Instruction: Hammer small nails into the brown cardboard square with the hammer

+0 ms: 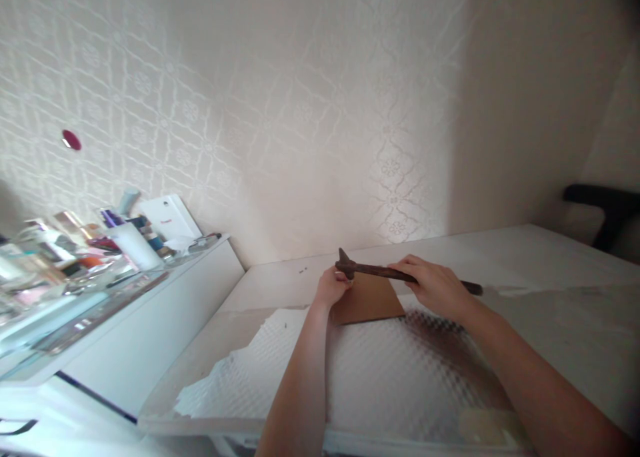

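Note:
My right hand [435, 285] is wrapped round the dark handle of a hammer [383, 271], which lies nearly level with its head to the left. Right at the hammer's head is my left hand [332, 287], its fingers pinched together at the left side of a brown board [373, 301]. What those fingers hold, if anything, is hidden by the hammer head. The flat board rests on a white textured sheet [255, 360] spread over the table [277, 280].
To the left stands a white cabinet [150, 330] crowded with cosmetics, including a white bottle [135, 245], and a white box [170, 218]. A few tiny dark bits [303, 270] lie near the patterned wall [300, 143]. A black chair arm [600, 197] shows at far right.

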Available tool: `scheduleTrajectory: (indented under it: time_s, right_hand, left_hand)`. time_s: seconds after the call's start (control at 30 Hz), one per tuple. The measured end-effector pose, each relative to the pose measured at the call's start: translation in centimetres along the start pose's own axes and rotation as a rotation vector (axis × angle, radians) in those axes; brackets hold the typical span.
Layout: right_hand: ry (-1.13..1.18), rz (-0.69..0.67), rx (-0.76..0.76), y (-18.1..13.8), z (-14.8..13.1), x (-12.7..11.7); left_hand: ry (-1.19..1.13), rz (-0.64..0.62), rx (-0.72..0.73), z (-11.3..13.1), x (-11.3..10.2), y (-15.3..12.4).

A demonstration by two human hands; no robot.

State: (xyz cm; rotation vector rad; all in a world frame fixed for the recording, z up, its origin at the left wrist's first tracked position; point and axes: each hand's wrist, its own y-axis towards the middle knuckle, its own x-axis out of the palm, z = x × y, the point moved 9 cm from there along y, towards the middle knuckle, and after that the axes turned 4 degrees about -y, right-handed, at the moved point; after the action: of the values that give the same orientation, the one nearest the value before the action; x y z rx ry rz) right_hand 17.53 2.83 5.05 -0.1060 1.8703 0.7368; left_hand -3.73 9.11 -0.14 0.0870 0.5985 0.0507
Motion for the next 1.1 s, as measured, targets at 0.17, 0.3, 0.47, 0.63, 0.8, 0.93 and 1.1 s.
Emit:
scheduleTrajectory:
  time_s: [0.17, 0.3, 0.47, 0.63, 0.8, 0.93, 1.1]
  right_hand:
    - [-0.007, -0.006, 0.007, 0.02, 0.24, 0.13]
    - [0.001, 0.004, 0.01, 0.04, 0.42, 0.17]
    - [-0.001, 0.028, 0.003, 0.05, 0.6, 0.14]
    - [0.01, 0.067, -0.005, -0.03, 0.54, -0.21]
    - [0.01, 0.015, 0.022, -0.02, 0.67, 0.11]
    - [0.015, 0.039, 0.026, 0.0, 0.82, 0.01]
    - [0.02, 0.049, 0.003, -0.03, 0.72, 0.18]
  left_hand:
    - [0.03, 0.011, 0.007, 0.0, -0.02, 0.07]
    - [0.005, 0.005, 0.005, -0.11, -0.02, 0.1]
    - [0.025, 0.013, -0.005, -0.27, -0.01, 0.18]
    - [-0.023, 0.019, -0.007, -0.48, 0.13, 0.33]
    - [0.016, 0.024, 0.002, -0.37, 0.05, 0.37]
    - [0.001, 0.019, -0.011, -0.44, 0.08, 0.31]
    - [0.022, 0.016, 0.01, -0.22, 0.09, 0.25]
